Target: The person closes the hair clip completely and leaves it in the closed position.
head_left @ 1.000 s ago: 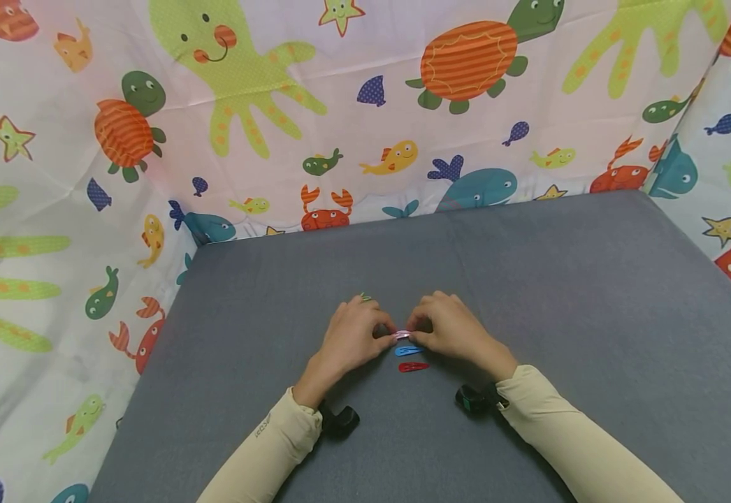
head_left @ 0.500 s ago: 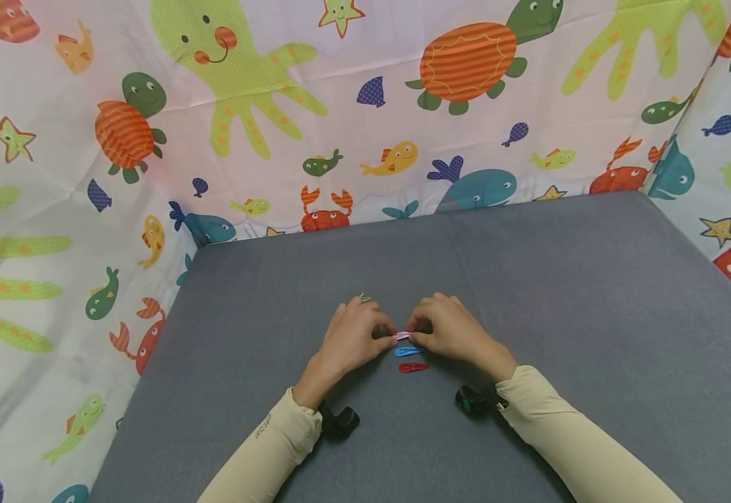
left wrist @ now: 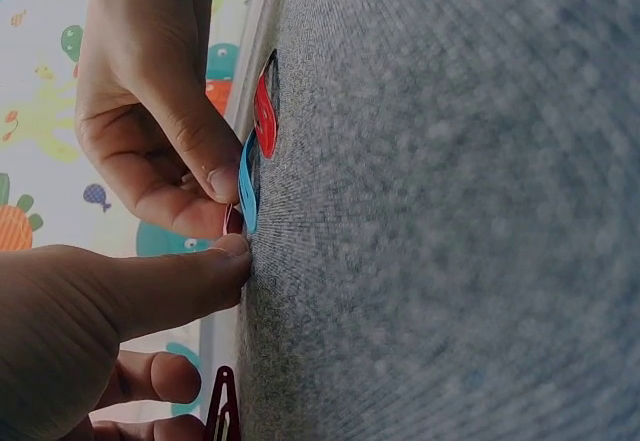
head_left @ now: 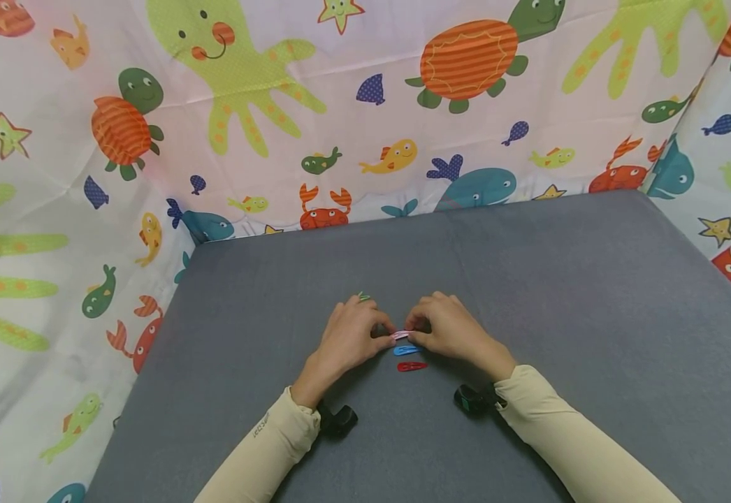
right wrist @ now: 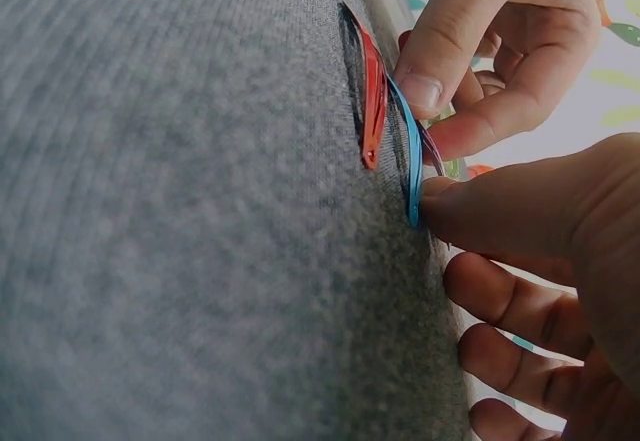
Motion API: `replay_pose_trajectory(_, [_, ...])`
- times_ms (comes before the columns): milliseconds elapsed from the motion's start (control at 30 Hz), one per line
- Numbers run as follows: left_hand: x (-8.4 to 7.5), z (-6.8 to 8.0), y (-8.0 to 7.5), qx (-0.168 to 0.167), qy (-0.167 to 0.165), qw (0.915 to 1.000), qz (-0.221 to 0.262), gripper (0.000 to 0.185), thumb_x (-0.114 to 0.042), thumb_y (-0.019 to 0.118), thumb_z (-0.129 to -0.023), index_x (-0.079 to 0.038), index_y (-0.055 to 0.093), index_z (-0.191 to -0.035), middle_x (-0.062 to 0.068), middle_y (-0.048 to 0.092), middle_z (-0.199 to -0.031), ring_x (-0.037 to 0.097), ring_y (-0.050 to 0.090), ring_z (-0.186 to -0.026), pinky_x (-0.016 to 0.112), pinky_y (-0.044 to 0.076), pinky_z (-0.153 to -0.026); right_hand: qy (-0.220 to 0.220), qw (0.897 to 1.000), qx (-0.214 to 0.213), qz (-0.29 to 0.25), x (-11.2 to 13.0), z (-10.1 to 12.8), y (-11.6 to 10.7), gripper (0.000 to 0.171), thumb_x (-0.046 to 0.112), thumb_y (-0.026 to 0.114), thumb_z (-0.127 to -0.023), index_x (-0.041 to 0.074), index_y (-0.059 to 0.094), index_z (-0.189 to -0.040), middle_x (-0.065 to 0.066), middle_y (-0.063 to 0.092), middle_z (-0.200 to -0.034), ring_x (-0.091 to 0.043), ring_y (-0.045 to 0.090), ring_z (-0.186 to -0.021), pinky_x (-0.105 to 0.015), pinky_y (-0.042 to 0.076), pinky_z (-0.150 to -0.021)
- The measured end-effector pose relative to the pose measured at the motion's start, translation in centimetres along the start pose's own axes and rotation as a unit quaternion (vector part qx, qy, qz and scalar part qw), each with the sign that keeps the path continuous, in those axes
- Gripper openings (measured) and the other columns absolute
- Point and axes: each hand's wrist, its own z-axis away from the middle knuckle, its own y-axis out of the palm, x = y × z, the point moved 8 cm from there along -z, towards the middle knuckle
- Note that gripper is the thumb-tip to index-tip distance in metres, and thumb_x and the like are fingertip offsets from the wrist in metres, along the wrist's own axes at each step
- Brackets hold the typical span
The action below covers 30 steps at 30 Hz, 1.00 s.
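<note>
Pink clip (head_left: 401, 335) spans left grip (head_left: 351, 333) to right grip (head_left: 453, 330)

In the head view, the fingers (head_left: 383, 344) of the left hand (head_left: 348, 334) and the right hand (head_left: 446, 325) hide the 2 ends of the pink clip (head_left: 401, 335). Whether the blue clip (head_left: 406, 351) touches the right hand is too small to tell there. Beyond the left knuckles, a green thing (head_left: 363, 297) is partly hidden, too small to name. Lettering (head_left: 260, 425) on the left sleeve (head_left: 271, 447) is unreadable; the bottom edge cuts off that sleeve and the right sleeve (head_left: 582, 440). In the left wrist view, a dark red clip (left wrist: 216, 401) runs out of the bottom edge. The near surface (right wrist: 180, 291) is blurred in the right wrist view.
</note>
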Motion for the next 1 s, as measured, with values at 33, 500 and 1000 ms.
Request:
replay_pose_trajectory(33, [0.01,0.01,-0.01,0.0,0.0,1.0,0.0,0.014,-0.037,0.085,-0.082,-0.03,0.082,-0.093,-0.006,0.066,-0.084,0.011,0.044,-0.072,0.03,0.028,-0.063,0.0,1.0,0.0,-0.001,0.01,0.0,-0.01,0.007,0.021,0.083,-0.084,0.02,0.078,-0.088,0.006,0.067,-0.082,-0.011,0.049,-0.077,-0.037,0.036,-0.075])
replay_pose_trajectory(500, [0.03,-0.04,0.13,0.002,-0.001,1.0,-0.001,0.014,-0.034,0.086,-0.081,-0.03,0.082,-0.094,-0.006,0.065,-0.082,0.01,0.043,-0.072,0.03,0.028,-0.063,0.002,1.0,0.003,-0.006,0.13,0.0,-0.1,0.009,0.018,0.084,-0.083,0.019,0.077,-0.089,0.005,0.069,-0.084,-0.012,0.051,-0.08,-0.038,0.037,-0.077])
replay_pose_trajectory(1000, [-0.04,0.03,0.12,-0.002,0.005,1.0,-0.001,0.014,-0.035,0.086,-0.081,-0.029,0.082,-0.094,-0.005,0.065,-0.082,0.01,0.043,-0.072,0.03,0.028,-0.062,-0.004,1.0,0.003,0.002,0.22,0.03,-0.18,0.009,0.021,0.083,-0.084,0.018,0.077,-0.091,0.004,0.068,-0.084,-0.013,0.052,-0.081,-0.038,0.038,-0.076])
